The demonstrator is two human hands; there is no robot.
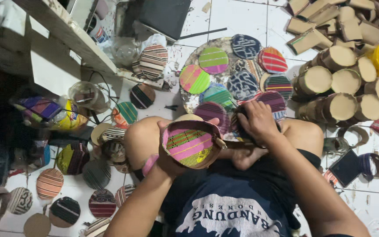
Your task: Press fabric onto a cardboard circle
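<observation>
L hand (pixel 174 147) is cupped under a round fabric-lined box (pixel 191 145), fingers curled round its rim w/ thumb at top edge, holding it up over the lap, tilted toward the camera. R hand (pixel 255 123) is just right of the box, fingers bent down onto a pile of fabric discs (pixel 237 74) on the tiled floor; can't tell what it grips. Cardboard cylinders (pixel 338 83) stacked farther right.

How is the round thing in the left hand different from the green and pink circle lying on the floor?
The piece in the left hand has a raised brown rim, like a shallow lid; the floor circle looks flat. The held piece is tilted in the air; the floor circle lies down among other discs. Both are round, with striped pink and green cloth.
</observation>
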